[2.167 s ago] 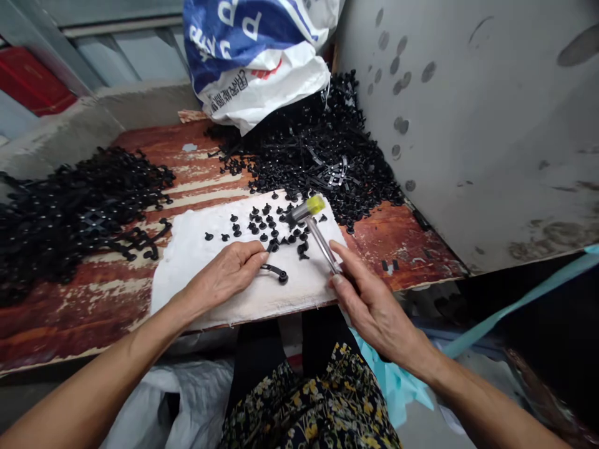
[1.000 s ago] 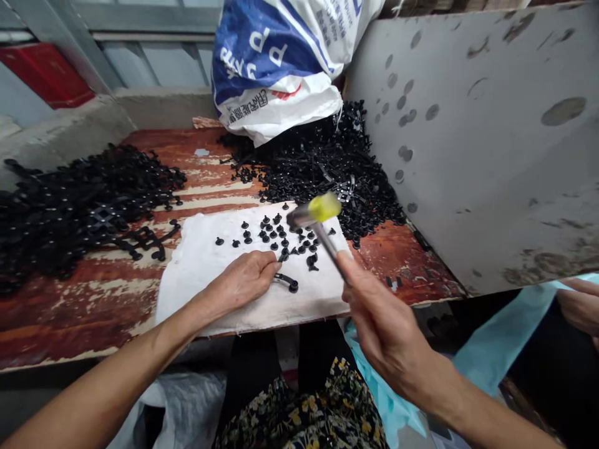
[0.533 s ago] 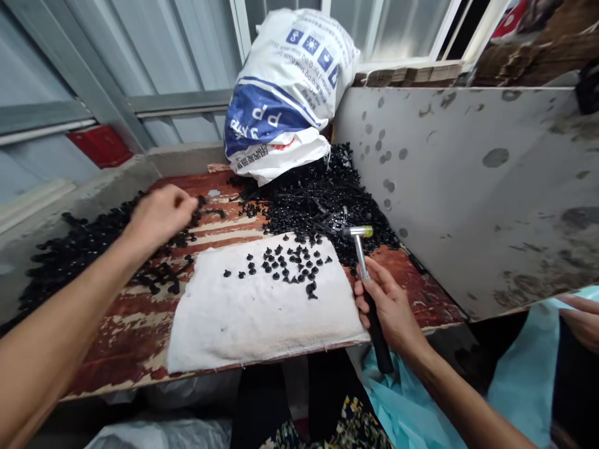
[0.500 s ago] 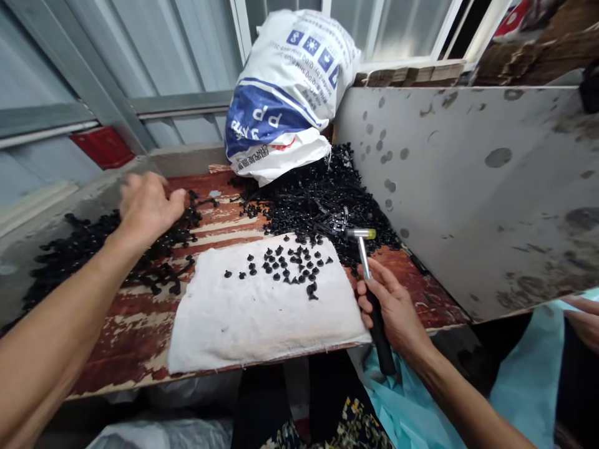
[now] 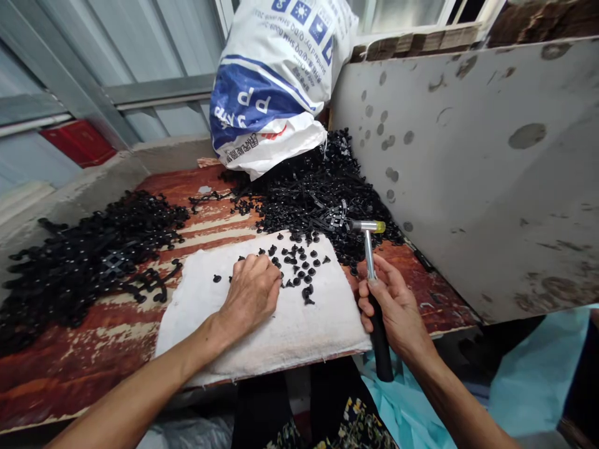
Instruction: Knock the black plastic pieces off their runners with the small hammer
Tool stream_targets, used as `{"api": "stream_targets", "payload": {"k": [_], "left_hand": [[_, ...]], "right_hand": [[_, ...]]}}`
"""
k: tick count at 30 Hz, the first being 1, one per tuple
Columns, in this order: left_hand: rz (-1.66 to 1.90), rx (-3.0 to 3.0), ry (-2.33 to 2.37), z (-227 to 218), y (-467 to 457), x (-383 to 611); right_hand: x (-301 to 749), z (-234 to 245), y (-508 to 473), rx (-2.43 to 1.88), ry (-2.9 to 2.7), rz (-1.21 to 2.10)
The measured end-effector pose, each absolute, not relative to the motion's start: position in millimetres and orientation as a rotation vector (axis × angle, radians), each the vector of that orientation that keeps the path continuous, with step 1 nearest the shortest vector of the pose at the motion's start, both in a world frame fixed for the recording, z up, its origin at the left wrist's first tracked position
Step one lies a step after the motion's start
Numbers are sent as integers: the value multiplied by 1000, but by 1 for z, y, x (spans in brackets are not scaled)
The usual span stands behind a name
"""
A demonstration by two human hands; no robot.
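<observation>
My right hand [image 5: 392, 305] is wrapped around the black handle of a small hammer [image 5: 369, 249], held upright at the cloth's right edge. Its metal head has a yellow-green tip. Over the white cloth [image 5: 234, 349], my left hand [image 5: 253, 290] is closed with its fingers curled down at the left side of the small black mushroom-shaped plastic pieces [image 5: 299, 265]. Its fingertips are hidden, so whatever they hold does not show. Several of these pieces stand or lie scattered on the cloth, two or more bunched near its middle.
A large heap of black parts [image 5: 313, 193] spreads behind the cloth, below a white and blue sack [image 5: 276, 93]. On the left lies a pile of black linked parts [image 5: 93, 255]. A spotted grey board [image 5: 458, 174] walls the right side of the worn red table [image 5: 112, 330].
My left hand has moved from the left-hand pile rightward and down onto the cloth, among the black pieces. My right hand still grips the hammer. The view has shifted slightly.
</observation>
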State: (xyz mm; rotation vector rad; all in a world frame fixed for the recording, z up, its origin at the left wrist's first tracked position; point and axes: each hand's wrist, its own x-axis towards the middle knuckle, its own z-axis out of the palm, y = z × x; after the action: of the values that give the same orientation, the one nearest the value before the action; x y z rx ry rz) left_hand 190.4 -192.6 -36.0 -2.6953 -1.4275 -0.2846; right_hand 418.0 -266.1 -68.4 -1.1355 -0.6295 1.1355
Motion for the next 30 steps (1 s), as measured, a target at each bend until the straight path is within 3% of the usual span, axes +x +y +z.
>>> {"api": "stream_targets", "payload": {"k": [7, 12, 15, 21, 30], "left_hand": [[-166, -2719, -1778, -23, -197, 190], [11, -2594, -1761, -19, -203, 187], [-150, -2609, -1786, -15, -192, 178], [-823, -2664, -1842, 8, -152, 139], [-766, -2855, -1583, 3, -94, 190]], "right_hand": [[417, -67, -266, -1134, -635, 1125], [416, -66, -268, -1138, -623, 1137], [418, -66, -269, -1128, -614, 1138], [419, -67, -270, -1102, -608, 1143], [419, -69, -268, -1107, -517, 1143]]}}
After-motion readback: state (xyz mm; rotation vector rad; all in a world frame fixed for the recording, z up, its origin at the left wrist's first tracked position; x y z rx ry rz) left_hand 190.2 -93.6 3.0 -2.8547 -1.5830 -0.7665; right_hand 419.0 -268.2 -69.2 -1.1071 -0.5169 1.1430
